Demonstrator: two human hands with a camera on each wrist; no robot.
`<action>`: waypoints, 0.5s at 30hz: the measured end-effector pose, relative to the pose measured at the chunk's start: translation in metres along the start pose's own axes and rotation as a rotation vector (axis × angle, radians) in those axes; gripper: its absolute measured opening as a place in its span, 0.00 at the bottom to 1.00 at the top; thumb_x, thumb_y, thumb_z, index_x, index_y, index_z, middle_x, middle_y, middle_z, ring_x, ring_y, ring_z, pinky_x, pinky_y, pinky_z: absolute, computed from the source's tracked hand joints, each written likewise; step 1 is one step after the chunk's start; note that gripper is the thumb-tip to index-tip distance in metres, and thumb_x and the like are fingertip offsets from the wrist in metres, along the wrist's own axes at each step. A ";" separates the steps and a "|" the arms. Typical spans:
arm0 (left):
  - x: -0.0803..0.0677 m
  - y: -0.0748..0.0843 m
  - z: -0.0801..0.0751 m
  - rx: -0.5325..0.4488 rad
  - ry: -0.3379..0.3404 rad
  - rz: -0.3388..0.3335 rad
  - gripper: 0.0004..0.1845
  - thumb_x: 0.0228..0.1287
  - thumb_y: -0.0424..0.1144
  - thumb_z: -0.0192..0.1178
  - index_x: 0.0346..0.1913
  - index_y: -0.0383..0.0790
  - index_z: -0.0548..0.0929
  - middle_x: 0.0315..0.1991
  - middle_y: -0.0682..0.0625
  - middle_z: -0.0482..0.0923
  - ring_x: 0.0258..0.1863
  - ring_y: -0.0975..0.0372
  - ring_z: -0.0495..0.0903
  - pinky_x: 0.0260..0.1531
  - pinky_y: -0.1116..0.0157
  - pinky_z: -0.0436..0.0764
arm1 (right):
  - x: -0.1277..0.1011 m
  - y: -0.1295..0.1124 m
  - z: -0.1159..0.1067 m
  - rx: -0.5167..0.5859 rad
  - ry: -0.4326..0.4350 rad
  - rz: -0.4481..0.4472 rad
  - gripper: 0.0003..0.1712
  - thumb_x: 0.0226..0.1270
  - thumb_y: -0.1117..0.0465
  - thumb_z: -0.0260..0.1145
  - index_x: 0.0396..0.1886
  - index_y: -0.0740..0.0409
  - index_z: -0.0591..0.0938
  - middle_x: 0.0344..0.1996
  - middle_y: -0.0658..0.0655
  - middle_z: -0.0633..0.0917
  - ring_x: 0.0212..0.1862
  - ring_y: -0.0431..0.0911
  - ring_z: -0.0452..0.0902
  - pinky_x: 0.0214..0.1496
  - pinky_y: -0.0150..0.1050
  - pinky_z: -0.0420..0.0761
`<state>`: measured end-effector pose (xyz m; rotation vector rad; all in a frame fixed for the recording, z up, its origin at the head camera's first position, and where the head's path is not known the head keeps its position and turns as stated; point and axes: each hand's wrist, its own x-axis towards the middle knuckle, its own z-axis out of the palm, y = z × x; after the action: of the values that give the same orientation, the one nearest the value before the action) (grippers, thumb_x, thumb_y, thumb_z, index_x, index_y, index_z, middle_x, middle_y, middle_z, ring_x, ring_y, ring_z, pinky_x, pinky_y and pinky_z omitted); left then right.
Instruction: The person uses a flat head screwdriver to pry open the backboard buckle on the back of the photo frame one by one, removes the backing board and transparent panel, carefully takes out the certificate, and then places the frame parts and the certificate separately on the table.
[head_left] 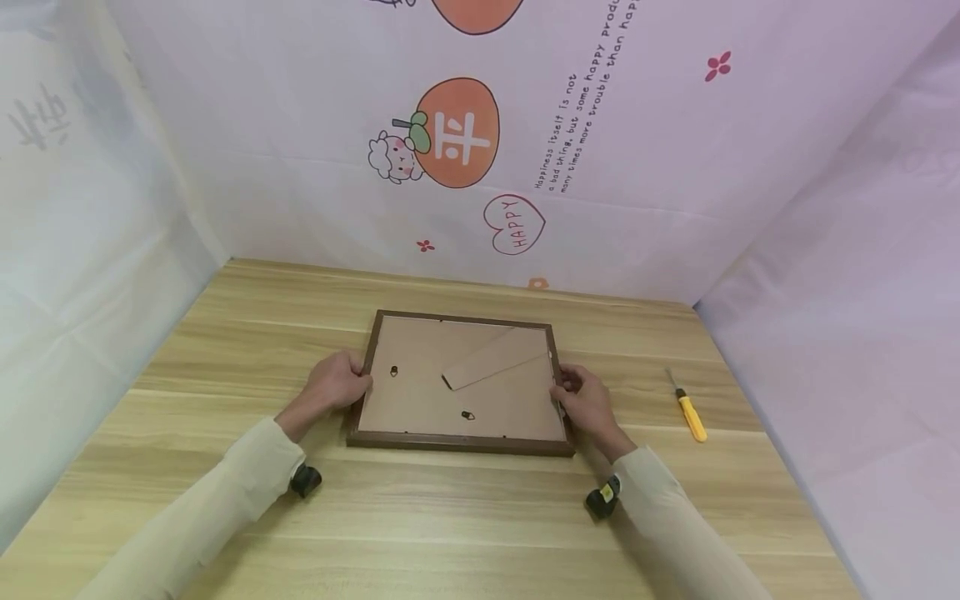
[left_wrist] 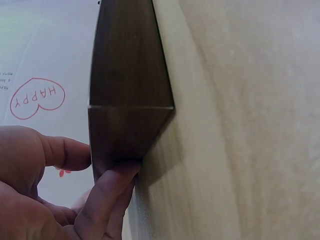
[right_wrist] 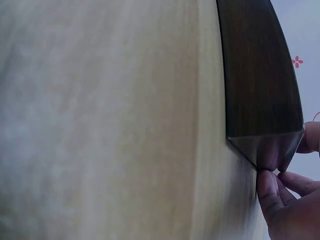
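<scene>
Nearest the viewer, two cream sleeves reach forward over the wooden table (head_left: 225, 333), each wrist carrying a small black camera. The left hand (head_left: 339, 382) grips the left edge of a dark brown picture frame (head_left: 459, 443), its fingers (left_wrist: 107, 192) curled against the frame's side where it meets the table, as the left wrist view shows. The right hand (head_left: 587, 400) grips the opposite, right edge in the same way, fingertips (right_wrist: 267, 187) pinched at the frame's lower side. The frame lies face down and flat near the middle of the table, its tan backing board (head_left: 420, 400) up, with two small metal hangers and a folded stand strip (head_left: 495, 358) lying across it. To the right, well apart from the frame, a yellow-handled screwdriver (head_left: 688, 408) rests on the table. Beyond, a pale cloth backdrop (head_left: 300, 125) printed with an orange fruit, a sheep and a "HAPPY" heart rises behind the table
</scene>
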<state>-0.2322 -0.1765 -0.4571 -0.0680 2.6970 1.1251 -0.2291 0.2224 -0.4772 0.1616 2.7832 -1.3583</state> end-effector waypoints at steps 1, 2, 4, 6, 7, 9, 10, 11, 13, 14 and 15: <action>-0.001 0.000 0.000 -0.003 -0.008 -0.005 0.20 0.60 0.34 0.55 0.12 0.47 0.62 0.11 0.58 0.59 0.12 0.67 0.61 0.12 0.72 0.60 | 0.000 0.000 0.000 0.001 0.000 0.001 0.27 0.69 0.62 0.62 0.66 0.63 0.71 0.53 0.64 0.80 0.55 0.54 0.77 0.55 0.46 0.79; -0.002 0.000 0.000 -0.005 -0.016 -0.011 0.20 0.60 0.34 0.55 0.13 0.47 0.62 0.11 0.58 0.59 0.12 0.68 0.61 0.12 0.73 0.60 | 0.000 0.000 0.000 0.005 -0.001 0.002 0.27 0.69 0.62 0.62 0.66 0.63 0.71 0.53 0.64 0.80 0.55 0.54 0.76 0.55 0.46 0.79; -0.005 -0.001 0.000 -0.025 -0.033 -0.033 0.20 0.60 0.35 0.55 0.13 0.47 0.63 0.11 0.58 0.60 0.11 0.68 0.62 0.12 0.73 0.61 | 0.001 0.001 0.001 0.003 -0.001 -0.005 0.27 0.68 0.63 0.62 0.66 0.63 0.71 0.53 0.64 0.80 0.55 0.54 0.77 0.55 0.46 0.79; -0.006 -0.002 0.000 -0.049 -0.052 -0.046 0.20 0.61 0.35 0.55 0.14 0.46 0.63 0.11 0.58 0.60 0.11 0.68 0.62 0.12 0.73 0.62 | 0.001 0.002 0.001 0.000 0.000 -0.014 0.27 0.68 0.63 0.62 0.66 0.64 0.71 0.53 0.64 0.80 0.55 0.54 0.77 0.55 0.45 0.80; -0.007 -0.002 0.000 -0.058 -0.059 -0.052 0.20 0.62 0.35 0.55 0.14 0.46 0.64 0.11 0.58 0.61 0.11 0.68 0.63 0.12 0.73 0.63 | 0.002 0.002 0.001 -0.002 -0.001 -0.021 0.27 0.69 0.64 0.62 0.66 0.64 0.71 0.54 0.65 0.80 0.55 0.55 0.77 0.55 0.45 0.80; -0.008 -0.003 0.000 -0.088 -0.071 -0.058 0.20 0.63 0.35 0.56 0.14 0.46 0.66 0.11 0.58 0.62 0.10 0.68 0.64 0.12 0.74 0.65 | 0.003 0.003 0.000 -0.005 0.000 -0.033 0.27 0.69 0.64 0.61 0.66 0.65 0.71 0.54 0.66 0.80 0.55 0.55 0.76 0.55 0.45 0.80; -0.008 -0.004 0.000 -0.101 -0.078 -0.057 0.20 0.63 0.35 0.56 0.14 0.45 0.66 0.11 0.58 0.62 0.10 0.68 0.64 0.12 0.74 0.66 | 0.003 0.003 0.000 -0.003 0.000 -0.032 0.27 0.68 0.64 0.61 0.66 0.65 0.71 0.54 0.65 0.80 0.55 0.54 0.76 0.55 0.44 0.80; -0.009 -0.004 0.000 -0.108 -0.080 -0.055 0.20 0.63 0.35 0.56 0.13 0.45 0.66 0.11 0.58 0.62 0.10 0.68 0.65 0.13 0.74 0.67 | 0.003 0.003 0.000 -0.008 -0.001 -0.034 0.26 0.69 0.64 0.61 0.66 0.65 0.71 0.53 0.65 0.80 0.55 0.54 0.76 0.55 0.44 0.80; -0.009 -0.005 -0.001 -0.119 -0.082 -0.054 0.20 0.64 0.35 0.56 0.13 0.45 0.67 0.11 0.58 0.62 0.11 0.68 0.66 0.13 0.74 0.68 | 0.004 0.003 0.000 -0.017 -0.005 -0.034 0.26 0.69 0.64 0.61 0.66 0.64 0.71 0.53 0.65 0.80 0.54 0.54 0.76 0.54 0.43 0.80; -0.009 -0.005 -0.001 -0.119 -0.082 -0.053 0.20 0.64 0.35 0.56 0.14 0.45 0.66 0.11 0.58 0.62 0.11 0.68 0.66 0.13 0.74 0.68 | 0.004 0.002 0.000 -0.028 -0.008 -0.036 0.26 0.69 0.64 0.61 0.66 0.64 0.71 0.53 0.64 0.80 0.54 0.54 0.76 0.54 0.43 0.80; -0.009 -0.005 -0.001 -0.121 -0.077 -0.057 0.19 0.64 0.35 0.56 0.15 0.44 0.66 0.13 0.57 0.63 0.11 0.68 0.67 0.14 0.74 0.68 | 0.004 0.001 -0.001 -0.040 -0.010 -0.041 0.27 0.68 0.64 0.61 0.65 0.64 0.71 0.53 0.64 0.80 0.54 0.54 0.77 0.54 0.44 0.80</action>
<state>-0.2231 -0.1813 -0.4583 -0.1176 2.5411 1.2468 -0.2332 0.2237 -0.4778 0.0964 2.8181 -1.3068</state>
